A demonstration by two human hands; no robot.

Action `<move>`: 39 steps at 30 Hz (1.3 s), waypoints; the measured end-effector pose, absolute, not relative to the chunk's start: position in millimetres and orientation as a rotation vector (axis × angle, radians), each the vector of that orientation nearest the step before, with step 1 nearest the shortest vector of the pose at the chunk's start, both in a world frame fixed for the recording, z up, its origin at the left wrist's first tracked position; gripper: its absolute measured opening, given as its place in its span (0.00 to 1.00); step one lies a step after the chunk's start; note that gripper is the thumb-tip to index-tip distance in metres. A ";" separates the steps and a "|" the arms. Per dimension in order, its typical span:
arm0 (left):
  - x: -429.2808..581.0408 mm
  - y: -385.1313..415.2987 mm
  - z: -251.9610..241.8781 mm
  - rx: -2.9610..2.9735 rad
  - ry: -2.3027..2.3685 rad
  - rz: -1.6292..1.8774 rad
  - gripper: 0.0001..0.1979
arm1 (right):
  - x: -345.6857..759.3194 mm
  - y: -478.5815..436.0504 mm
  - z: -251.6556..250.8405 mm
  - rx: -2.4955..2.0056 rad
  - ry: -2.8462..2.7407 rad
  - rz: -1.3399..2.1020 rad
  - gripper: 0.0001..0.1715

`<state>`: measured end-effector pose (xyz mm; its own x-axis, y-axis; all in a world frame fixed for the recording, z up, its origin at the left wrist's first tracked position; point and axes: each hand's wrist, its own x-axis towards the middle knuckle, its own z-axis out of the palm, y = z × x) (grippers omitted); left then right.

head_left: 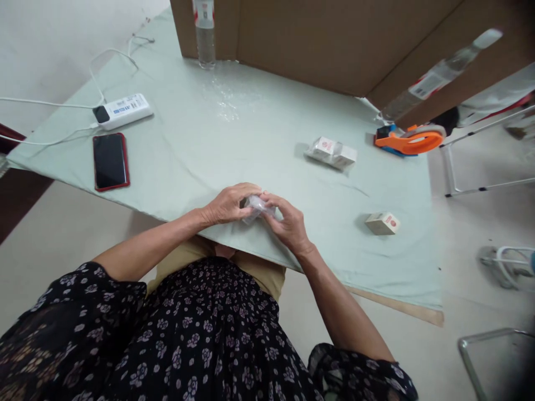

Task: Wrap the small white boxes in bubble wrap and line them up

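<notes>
Close to the table's front edge, my left hand point(229, 204) and my right hand point(287, 221) meet around a crumpled clear plastic bag point(256, 206). Fingers of both hands are closed on the plastic. Whether anything lies inside it is hidden by my fingers. Beyond my right hand lies a clear plastic pack point(332, 153) with small white boxes in it. Farther right, a small white box with a red mark point(383, 223) rests alone on the cloth.
A phone in a red case point(111, 161) and a white power strip point(124, 111) with cables lie at left. An orange tape dispenser point(412, 140) sits at the right edge. Water bottles point(205, 42) stand before a large cardboard sheet point(301, 44) at the back of the green-covered table point(179, 128).
</notes>
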<state>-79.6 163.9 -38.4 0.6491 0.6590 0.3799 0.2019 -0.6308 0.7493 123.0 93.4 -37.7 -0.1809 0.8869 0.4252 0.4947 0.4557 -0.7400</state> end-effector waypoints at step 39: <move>-62.3 180.2 -26.2 0.963 0.665 0.526 0.22 | 121.3 168.9 -29.7 -1.350 -1.007 1.322 0.25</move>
<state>-62.3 180.2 -26.2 0.6875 0.6714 -0.2768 -0.1144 0.4766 0.8716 121.3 168.9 -29.7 0.0724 0.9764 -0.2034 -0.0633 -0.1990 -0.9779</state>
